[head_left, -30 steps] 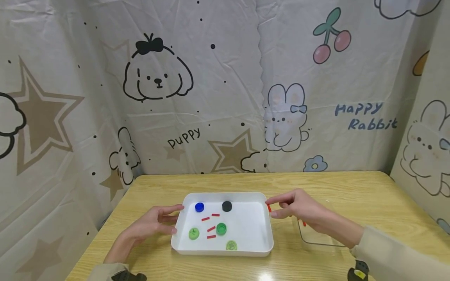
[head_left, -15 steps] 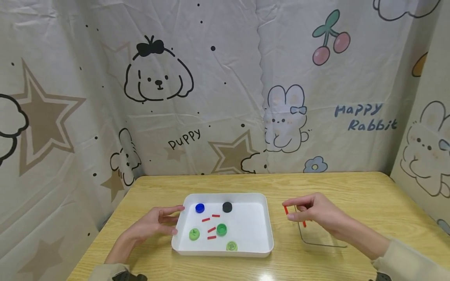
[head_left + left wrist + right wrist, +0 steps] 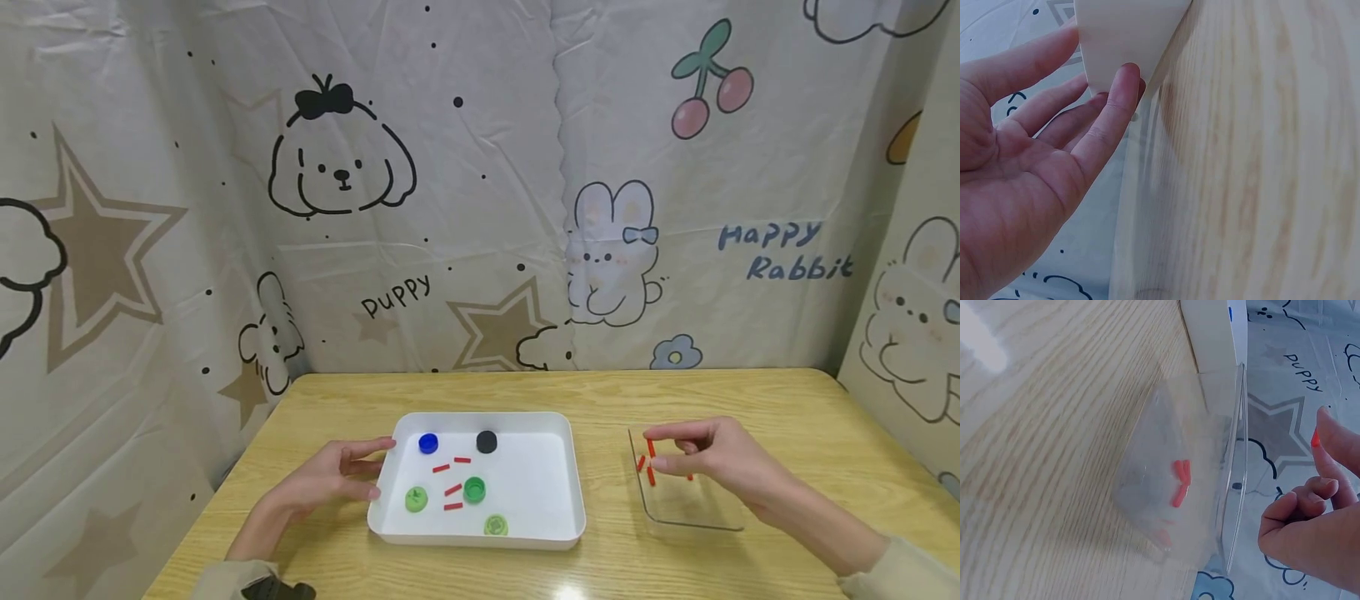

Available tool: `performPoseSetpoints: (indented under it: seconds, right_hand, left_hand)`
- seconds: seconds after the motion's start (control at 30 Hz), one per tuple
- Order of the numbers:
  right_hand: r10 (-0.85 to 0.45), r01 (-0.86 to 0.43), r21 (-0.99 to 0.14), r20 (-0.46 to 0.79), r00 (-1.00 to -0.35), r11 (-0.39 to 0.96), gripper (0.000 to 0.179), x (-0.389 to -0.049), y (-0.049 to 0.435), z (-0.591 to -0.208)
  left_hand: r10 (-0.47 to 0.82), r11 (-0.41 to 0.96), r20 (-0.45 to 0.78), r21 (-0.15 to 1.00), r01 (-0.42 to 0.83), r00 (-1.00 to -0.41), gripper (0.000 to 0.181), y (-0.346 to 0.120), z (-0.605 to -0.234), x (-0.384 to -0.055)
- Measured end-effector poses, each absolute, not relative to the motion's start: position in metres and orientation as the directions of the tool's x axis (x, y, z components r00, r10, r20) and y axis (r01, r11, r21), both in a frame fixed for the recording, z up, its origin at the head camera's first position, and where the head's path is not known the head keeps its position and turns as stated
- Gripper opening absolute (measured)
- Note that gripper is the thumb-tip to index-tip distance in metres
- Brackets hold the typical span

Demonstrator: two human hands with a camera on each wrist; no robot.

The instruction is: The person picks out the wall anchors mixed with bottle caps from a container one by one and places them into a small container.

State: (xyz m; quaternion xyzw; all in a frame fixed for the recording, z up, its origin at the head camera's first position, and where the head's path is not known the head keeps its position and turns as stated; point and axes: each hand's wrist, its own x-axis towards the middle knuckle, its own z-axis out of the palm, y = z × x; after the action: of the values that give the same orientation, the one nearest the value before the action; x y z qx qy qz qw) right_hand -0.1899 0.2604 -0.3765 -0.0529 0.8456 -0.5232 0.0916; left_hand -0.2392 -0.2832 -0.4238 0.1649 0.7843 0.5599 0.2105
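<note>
My right hand (image 3: pixel 720 454) pinches a short red stick (image 3: pixel 651 448) between thumb and index finger. It is over a clear plastic box (image 3: pixel 686 507), where several more red sticks (image 3: pixel 1182 481) lie on the bottom. The other fingers curl toward the palm in the right wrist view. On the left, my left hand (image 3: pixel 330 475) touches the side of a white tray (image 3: pixel 472 540) with spread, fairly straight fingertips (image 3: pixel 1125 81). Inside the tray are several red sticks (image 3: pixel 453 507), a blue cap (image 3: pixel 428 443), a black cap (image 3: pixel 487 442) and a green cap (image 3: pixel 474 490).
Two light green round pieces (image 3: pixel 416 499) also lie in the tray, one near its front wall. Tray and box stand side by side on a wooden table (image 3: pixel 607 400), a strip of wood between them. A printed curtain (image 3: pixel 480 208) hangs behind the table.
My right hand has moved right with the red stick, from the tray's right rim to over the clear box. The left hand and tray have stayed in place.
</note>
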Motion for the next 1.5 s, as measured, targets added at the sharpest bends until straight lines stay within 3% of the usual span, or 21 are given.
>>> performPoseSetpoints:
  seconds: [0.7, 1.5]
  right_hand:
    - [-0.097, 0.049, -0.810, -0.130, -0.987, 0.584, 0.053, -0.191, 0.290, -0.387]
    - [-0.115, 0.006, -0.751, -0.109, -0.987, 0.660, 0.053, -0.202, 0.303, -0.395]
  left_hand:
    - [0.488, 0.342, -0.144, 0.939, 0.037, -0.861, 0.080, -0.282, -0.424, -0.240]
    - [0.479, 0.331, -0.145, 0.943, 0.025, -0.866, 0.080, -0.284, -0.425, -0.240]
